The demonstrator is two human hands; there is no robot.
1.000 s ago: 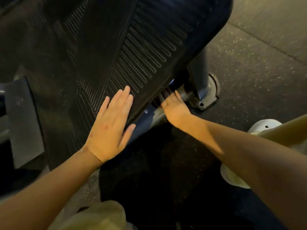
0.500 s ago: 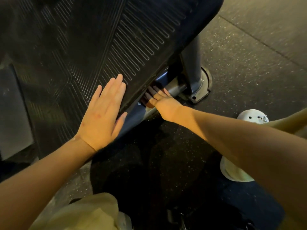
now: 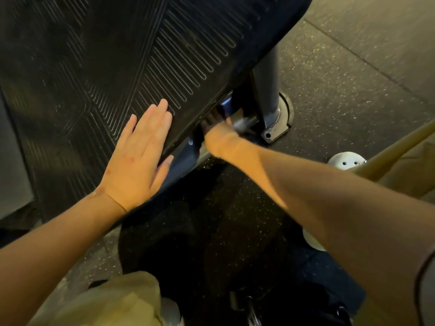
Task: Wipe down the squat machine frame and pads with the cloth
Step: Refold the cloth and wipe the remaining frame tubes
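The squat machine's black ribbed footplate point(image 3: 146, 55) slopes across the upper left. My left hand point(image 3: 141, 161) lies flat on its lower edge, fingers straight. My right hand point(image 3: 217, 134) reaches under that edge onto the blue and silver frame tube point(image 3: 244, 123); its fingers are blurred and in shadow, so its grip cannot be made out. No cloth can be made out anywhere in the frame. A blue post point(image 3: 267, 90) rises from a bolted base plate point(image 3: 275, 130) just right of the hand.
Speckled black rubber floor point(image 3: 341, 74) spreads to the right and below. My white shoe point(image 3: 346, 160) and tan trouser legs point(image 3: 404, 158) are at the right; my other knee point(image 3: 113, 302) is at the bottom left. A grey panel point(image 3: 11, 161) stands at the far left.
My right hand has slid further in under the footplate's edge along the frame tube and is now blurred. My left hand stays flat on the plate.
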